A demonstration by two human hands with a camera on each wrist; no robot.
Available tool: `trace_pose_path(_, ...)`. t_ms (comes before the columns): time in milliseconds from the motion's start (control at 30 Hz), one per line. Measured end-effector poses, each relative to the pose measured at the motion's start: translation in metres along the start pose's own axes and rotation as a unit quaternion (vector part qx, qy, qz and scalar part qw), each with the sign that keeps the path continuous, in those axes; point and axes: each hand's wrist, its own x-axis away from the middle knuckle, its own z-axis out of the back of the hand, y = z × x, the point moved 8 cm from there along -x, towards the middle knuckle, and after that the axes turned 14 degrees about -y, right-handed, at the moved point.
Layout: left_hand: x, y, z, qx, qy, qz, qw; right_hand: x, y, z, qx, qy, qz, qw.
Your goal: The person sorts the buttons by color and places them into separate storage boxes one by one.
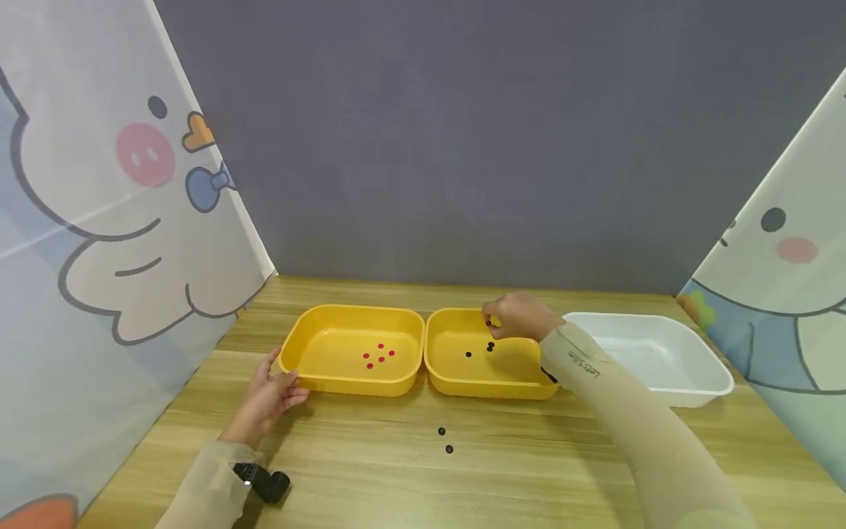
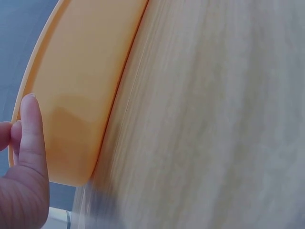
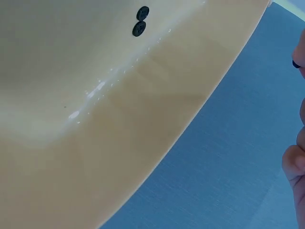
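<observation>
My right hand (image 1: 518,316) is over the right yellow tray (image 1: 492,389), pinching a small black button (image 1: 488,323) between thumb and fingertips. Inside that tray lie several more black buttons (image 3: 139,28), two of them touching. In the right wrist view only the fingers (image 3: 296,162) show, at the right edge. At the near left corner of the left yellow tray (image 1: 360,386), my left hand (image 1: 267,397) holds the rim; the left wrist view has one finger (image 2: 32,133) along the outer wall. Several red button-like discs (image 1: 381,359) lie in this tray.
Two black buttons (image 1: 441,431) lie on the wooden table (image 1: 370,470) in front of the trays. A white tray (image 1: 687,397) stands at the right, partly behind my right forearm. A grey panel (image 1: 423,147) rises behind, with printed cloth sheets at both sides.
</observation>
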Motion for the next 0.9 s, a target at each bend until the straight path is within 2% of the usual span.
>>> trace_pose_path(233, -0.005, 0.002, -0.005, 0.008, -0.002, -0.004, 1.0, 0.0, 0.007, -0.007, -0.007, -0.015, -0.012, 0.9998)
trace_pose_path(533, -0.002, 0.001, -0.002, 0.015, 0.013, -0.003, 0.9998, -0.008, 0.012, -0.023, -0.003, -0.048, -0.011, 0.9988)
trace_pose_path(800, 0.001, -0.002, 0.0, 0.01, 0.013, 0.0, 0.9999, -0.013, 0.012, -0.035, -0.004, -0.077, -0.017, 0.9969)
trace_pose_path(900, 0.001, -0.001, 0.0, 0.011, 0.011, -0.002, 0.9999, -0.015, 0.011, -0.037, -0.006, -0.076, -0.013, 0.997)
